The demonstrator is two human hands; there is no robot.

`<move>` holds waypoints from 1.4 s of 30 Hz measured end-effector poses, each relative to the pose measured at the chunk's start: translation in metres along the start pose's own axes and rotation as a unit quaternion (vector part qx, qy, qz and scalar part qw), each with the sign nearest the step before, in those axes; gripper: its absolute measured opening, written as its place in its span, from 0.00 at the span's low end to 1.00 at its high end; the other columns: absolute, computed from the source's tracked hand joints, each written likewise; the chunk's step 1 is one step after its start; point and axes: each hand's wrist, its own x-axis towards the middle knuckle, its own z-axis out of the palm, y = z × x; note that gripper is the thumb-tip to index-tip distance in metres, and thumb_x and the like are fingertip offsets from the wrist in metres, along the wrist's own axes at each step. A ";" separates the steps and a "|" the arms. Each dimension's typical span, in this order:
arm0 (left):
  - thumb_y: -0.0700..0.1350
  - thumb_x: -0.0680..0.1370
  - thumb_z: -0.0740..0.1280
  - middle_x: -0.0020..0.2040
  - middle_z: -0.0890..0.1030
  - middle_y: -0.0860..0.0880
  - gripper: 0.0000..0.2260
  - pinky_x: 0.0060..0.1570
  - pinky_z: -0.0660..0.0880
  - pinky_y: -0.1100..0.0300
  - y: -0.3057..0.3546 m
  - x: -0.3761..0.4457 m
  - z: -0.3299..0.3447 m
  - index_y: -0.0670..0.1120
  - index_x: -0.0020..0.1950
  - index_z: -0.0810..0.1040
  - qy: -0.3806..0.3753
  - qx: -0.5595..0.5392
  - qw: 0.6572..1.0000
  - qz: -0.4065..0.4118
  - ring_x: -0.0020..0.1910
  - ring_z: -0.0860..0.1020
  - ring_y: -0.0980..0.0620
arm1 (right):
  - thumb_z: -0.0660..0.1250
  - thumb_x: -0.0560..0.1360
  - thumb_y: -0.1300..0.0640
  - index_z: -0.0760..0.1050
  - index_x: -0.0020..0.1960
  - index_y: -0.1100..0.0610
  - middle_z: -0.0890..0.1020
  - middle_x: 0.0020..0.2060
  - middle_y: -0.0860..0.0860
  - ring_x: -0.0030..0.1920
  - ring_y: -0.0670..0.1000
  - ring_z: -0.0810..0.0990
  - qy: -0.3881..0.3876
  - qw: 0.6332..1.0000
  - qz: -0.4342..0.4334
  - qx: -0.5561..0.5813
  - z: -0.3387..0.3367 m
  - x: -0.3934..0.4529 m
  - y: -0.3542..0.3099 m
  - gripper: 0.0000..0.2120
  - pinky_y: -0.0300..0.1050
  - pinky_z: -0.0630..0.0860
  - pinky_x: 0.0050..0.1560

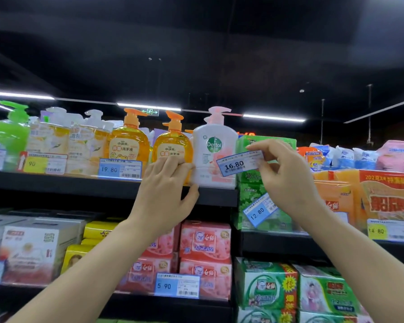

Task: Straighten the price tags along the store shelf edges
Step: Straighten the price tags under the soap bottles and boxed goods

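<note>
- A blue-and-white paper price tag reading 16.80 [239,163] is held tilted, off the shelf edge, in front of a white Dettol pump bottle [214,155].
- The right hand [287,176] pinches the tag's right end between thumb and fingers.
- The left hand [166,194] rests on the black shelf edge [98,186], fingers apparently pressing a clear holder, thumb under the lip.
- Risk: pushing the tag in crooked could crease it or nudge the bottle.
- A 12.80 blue tag [260,212] hangs askew nearby.

left hand [166,183]: raised, fingers apparently flat, thumb hooked below | right hand [287,173]: raised, thumb and fingers pinching
</note>
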 end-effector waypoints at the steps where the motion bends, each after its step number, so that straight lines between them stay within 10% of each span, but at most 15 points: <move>1: 0.53 0.76 0.58 0.57 0.75 0.47 0.19 0.57 0.70 0.48 -0.001 -0.002 0.001 0.43 0.60 0.77 0.003 -0.002 1.000 0.006 0.58 0.72 0.46 | 0.63 0.75 0.68 0.75 0.52 0.51 0.77 0.46 0.41 0.48 0.40 0.76 0.001 1.000 0.006 0.000 0.000 -0.002 0.001 0.13 0.33 0.75 0.45; 28: 0.58 0.71 0.54 0.49 0.74 0.49 0.18 0.49 0.67 0.52 0.007 0.020 0.009 0.47 0.48 0.72 0.001 0.046 0.999 -0.017 0.50 0.71 0.47 | 0.63 0.76 0.67 0.75 0.53 0.54 0.78 0.44 0.46 0.39 0.40 0.74 0.003 0.996 0.077 0.041 0.009 0.000 0.008 0.11 0.27 0.70 0.34; 42: 0.54 0.74 0.57 0.48 0.75 0.49 0.14 0.50 0.67 0.52 0.008 0.012 0.013 0.46 0.48 0.72 0.054 -0.012 0.998 -0.010 0.51 0.70 0.48 | 0.62 0.73 0.69 0.75 0.53 0.51 0.78 0.47 0.46 0.47 0.43 0.76 0.017 0.994 0.081 0.069 0.035 0.015 -0.010 0.15 0.38 0.76 0.47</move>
